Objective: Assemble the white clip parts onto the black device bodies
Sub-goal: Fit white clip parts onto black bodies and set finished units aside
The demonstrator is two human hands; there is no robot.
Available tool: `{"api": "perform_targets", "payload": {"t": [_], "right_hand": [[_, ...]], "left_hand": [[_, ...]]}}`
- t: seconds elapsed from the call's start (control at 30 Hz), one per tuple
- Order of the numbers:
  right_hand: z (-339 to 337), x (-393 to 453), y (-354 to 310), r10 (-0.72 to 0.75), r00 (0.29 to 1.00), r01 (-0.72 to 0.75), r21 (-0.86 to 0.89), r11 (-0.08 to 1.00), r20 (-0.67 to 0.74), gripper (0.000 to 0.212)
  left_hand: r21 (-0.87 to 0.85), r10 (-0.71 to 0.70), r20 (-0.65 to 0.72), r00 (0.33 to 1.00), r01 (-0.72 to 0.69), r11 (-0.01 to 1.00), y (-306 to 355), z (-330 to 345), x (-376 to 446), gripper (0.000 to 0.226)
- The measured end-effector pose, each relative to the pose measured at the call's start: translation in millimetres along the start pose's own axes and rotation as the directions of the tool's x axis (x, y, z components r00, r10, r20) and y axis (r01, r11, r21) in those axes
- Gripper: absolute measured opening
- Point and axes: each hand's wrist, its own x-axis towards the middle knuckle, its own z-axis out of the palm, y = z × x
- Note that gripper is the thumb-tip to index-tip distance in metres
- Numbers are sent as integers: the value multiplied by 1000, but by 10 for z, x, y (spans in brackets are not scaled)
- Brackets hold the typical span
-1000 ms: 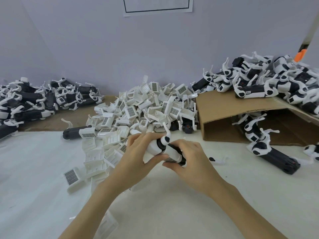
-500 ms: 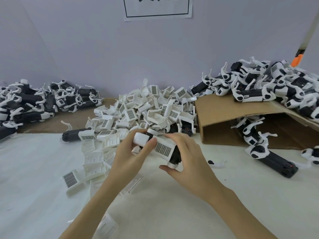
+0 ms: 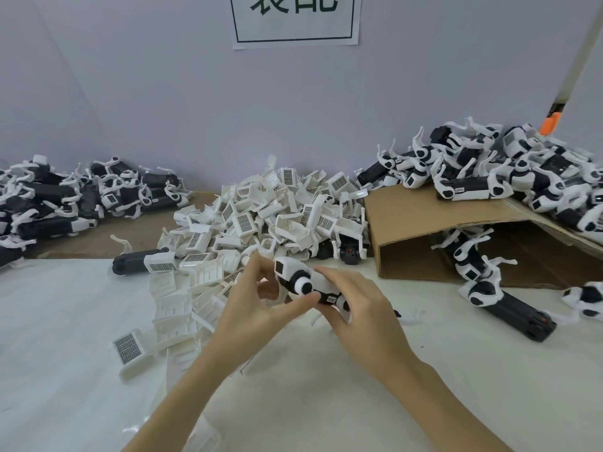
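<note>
Held just above the white counter (image 3: 81,321), in front of the heap of white clip parts (image 3: 270,207): one black device body (image 3: 326,296) with a white clip part (image 3: 288,270) seated on its far end and a round black-centred white knob facing up. Gripped from both sides, left hand (image 3: 257,305) pinching the clip end, right hand (image 3: 362,308) curled round the black body's near end.

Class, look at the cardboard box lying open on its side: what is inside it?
Inside the cardboard box, black-and-white devices spill out of the opening. The box's top hides the inside further back.
</note>
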Motion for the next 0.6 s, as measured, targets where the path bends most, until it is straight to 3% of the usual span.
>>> {"api": "perform_targets", "payload": {"t": [0.2,0.3,0.4,0.47,0.53,0.6], "right_hand": [[39,47,-7,-58,996,55,-45,997,-69,38],[10,35,4,37,999,-37,30,999,-7,42],[28,3,30,11,1000,-13,60,998,22,47],[37,12,30,85,988,-100,113,989,129,56],[25,16,26,182,933,-242,167,956,310,68],[28,14,49,211,888,-357,322,877,409,57]], "left_hand": [[85,20,-104,994,-11,996,-6,86,-21,59],[147,60,-110,992,-43,988,-5,73,-20,64],[190,86,-127,988,-61,980,7,76,-28,64],[128,97,-165,982,-77,989,21,98,-34,59],[21,76,-202,976,-73,997,32,87,-24,54],[-84,23,-196,980,-40,996,26,25,18,49]]}}
